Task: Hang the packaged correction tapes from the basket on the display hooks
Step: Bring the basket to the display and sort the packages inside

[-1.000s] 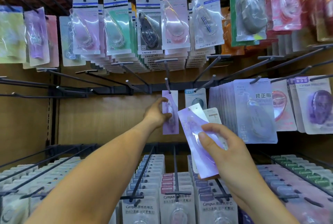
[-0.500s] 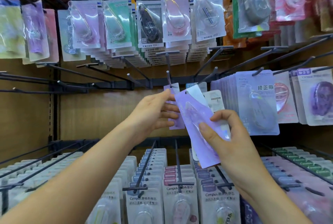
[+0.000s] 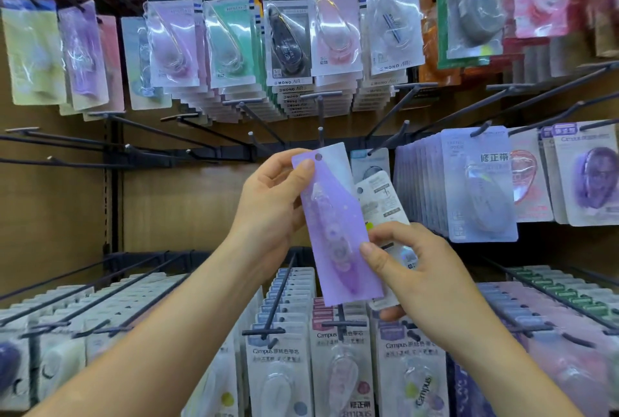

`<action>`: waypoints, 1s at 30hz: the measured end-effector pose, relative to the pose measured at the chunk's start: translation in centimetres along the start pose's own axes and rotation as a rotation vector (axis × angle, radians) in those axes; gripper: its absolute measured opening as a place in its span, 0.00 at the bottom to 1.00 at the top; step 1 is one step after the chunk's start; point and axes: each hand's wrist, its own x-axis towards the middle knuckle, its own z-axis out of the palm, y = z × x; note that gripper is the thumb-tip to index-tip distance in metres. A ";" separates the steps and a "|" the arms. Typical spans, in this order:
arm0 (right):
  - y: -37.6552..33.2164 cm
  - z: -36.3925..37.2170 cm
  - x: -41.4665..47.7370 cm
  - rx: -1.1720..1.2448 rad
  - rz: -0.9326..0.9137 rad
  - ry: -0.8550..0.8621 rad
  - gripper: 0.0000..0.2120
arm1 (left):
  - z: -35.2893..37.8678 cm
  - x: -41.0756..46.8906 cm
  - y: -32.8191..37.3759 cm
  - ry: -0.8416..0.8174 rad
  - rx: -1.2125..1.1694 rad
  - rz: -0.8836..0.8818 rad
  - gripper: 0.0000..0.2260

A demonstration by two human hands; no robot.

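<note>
**Centre frame: purple pack lined up under a bare hook**

Far left of frame, bare hooks (image 3: 127,148) jut from the brown backboard with nothing on them. Moving right, my left hand (image 3: 268,202) pinches the top left corner of the purple pack (image 3: 338,232), thumb on the front, fingers curled behind. The grip sits high so I can steer the hang hole (image 3: 318,157), which is right by my thumb tip. The pack is tilted, top leaning left, held in the air at centre frame and not on any hook yet. Just above the hole the centre hook (image 3: 321,135) points out at me with a bare tip. The hole is near it but apart.

Behind the purple pack's right edge a second pack (image 3: 382,202) shows its printed white back. It is fanned off to the right, I reckon so it is clear of the hole. Lower right of centre, my right hand (image 3: 418,269) grips both packs low down, thumb on the purple front, fingers wrapped behind. It carries the stock while the left hand aims.

Further right, hung packs (image 3: 479,182) in pale purple crowd their own hook. The basket is not in view.

Judgement: the step is threading. The hole needs raising and squaring to the hook tip. The risk is the spare card snagging.
</note>
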 end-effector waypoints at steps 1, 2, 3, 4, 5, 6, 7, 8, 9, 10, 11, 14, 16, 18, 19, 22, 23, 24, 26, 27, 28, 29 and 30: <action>-0.1 0.2 0.0 -0.007 -0.007 0.003 0.06 | 0.2 -0.1 0.1 0.003 -0.009 -0.013 0.05; 0.0 0.3 0.1 -0.036 -0.028 0.009 0.06 | 0.3 -0.2 0.2 0.001 -0.016 -0.025 0.05; 0.1 0.4 0.2 -0.093 -0.061 0.018 0.06 | 0.5 -0.2 0.4 -0.005 -0.020 -0.037 0.05; 0.1 0.6 0.3 -0.162 -0.095 0.025 0.06 | 0.5 -0.1 0.7 -0.015 -0.022 -0.043 0.05; 0.1 0.7 0.4 -0.213 -0.121 0.029 0.07 | 0.6 0.0 1.0 -0.029 -0.015 -0.042 0.05; 0.1 0.9 0.4 -0.242 -0.138 0.033 0.07 | 0.6 0.2 1.3 -0.043 0.003 -0.034 0.05; 0.1 1.1 0.5 -0.256 -0.147 0.035 0.08 | 0.6 0.4 1.6 -0.050 0.027 -0.022 0.04; 0.1 1.3 0.6 -0.262 -0.152 0.042 0.08 | 0.7 0.6 1.8 -0.048 0.050 -0.010 0.04; 0.1 1.4 0.6 -0.260 -0.152 0.052 0.08 | 0.8 0.8 2.0 -0.037 0.070 0.005 0.04; 0.1 1.6 0.7 -0.246 -0.149 0.066 0.08 | 1.0 1.1 2.1 -0.019 0.086 0.026 0.05; 0.0 1.8 0.8 -0.225 -0.143 0.081 0.08 | 1.1 1.3 2.3 0.004 0.101 0.054 0.05; -0.4 2.3 1.0 -0.152 -0.103 0.095 0.08 | 1.6 2.1 2.3 0.054 0.143 0.143 0.06; -1.0 2.6 1.0 -0.073 -0.045 0.062 0.09 | 1.8 2.6 2.3 0.072 0.149 0.164 0.06; -1.5 2.8 1.0 -0.014 -0.004 0.047 0.10 | 1.9 3.0 2.3 0.088 0.159 0.181 0.06; -1.6 2.8 0.9 -0.006 0.004 0.049 0.11 | 1.9 3.2 2.3 0.097 0.171 0.194 0.06; -1.8 2.9 0.7 0.025 0.021 0.045 0.11 | 1.6 3.5 2.2 0.113 0.183 0.175 0.05; -1.9 2.9 0.6 0.048 0.035 0.038 0.11 | 1.6 3.5 2.3 0.103 0.171 0.139 0.05; -2.0 3.0 0.5 0.068 0.049 0.030 0.11 | 1.5 3.5 2.3 0.084 0.153 0.095 0.04; -2.1 3.0 0.3 0.077 0.058 0.016 0.10 | 1.5 3.5 2.7 0.043 0.111 0.021 0.03; -2.2 3.1 0.2 0.075 0.059 0.012 0.11 | 1.6 3.5 2.9 0.033 0.103 0.001 0.03; -2.2 3.1 0.2 0.078 0.060 0.008 0.11 | 1.6 3.4 3.0 0.029 0.108 -0.012 0.03; -2.1 3.2 0.3 0.093 0.064 0.007 0.12 | 1.5 3.4 3.1 0.028 0.121 -0.023 0.03; -2.1 3.2 0.3 0.120 0.074 0.010 0.13 | 1.5 3.3 3.0 0.030 0.139 -0.034 0.03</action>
